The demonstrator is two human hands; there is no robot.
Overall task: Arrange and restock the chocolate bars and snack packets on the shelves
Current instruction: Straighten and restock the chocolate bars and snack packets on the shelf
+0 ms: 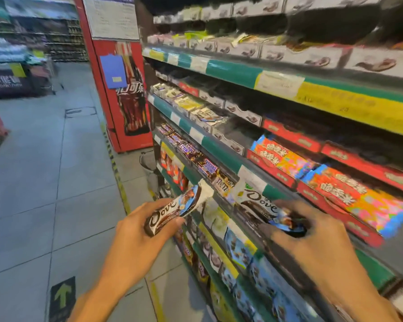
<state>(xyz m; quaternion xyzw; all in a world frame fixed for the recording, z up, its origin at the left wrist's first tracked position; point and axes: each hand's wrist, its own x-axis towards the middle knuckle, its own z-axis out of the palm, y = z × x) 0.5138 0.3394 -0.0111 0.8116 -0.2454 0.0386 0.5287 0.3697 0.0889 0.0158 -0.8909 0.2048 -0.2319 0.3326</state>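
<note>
Head view: motion blur smears right hand [312,238] gripping a Dove bar [263,206].

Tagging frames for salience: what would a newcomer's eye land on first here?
First the two hands low in the frame: the left hand grips a Dove bar out over the aisle, and the right hand holds a second Dove bar at the shelf edge. Next, the red cola cooler at the end of the shelving, then the bright orange snack packets on the right.
</note>
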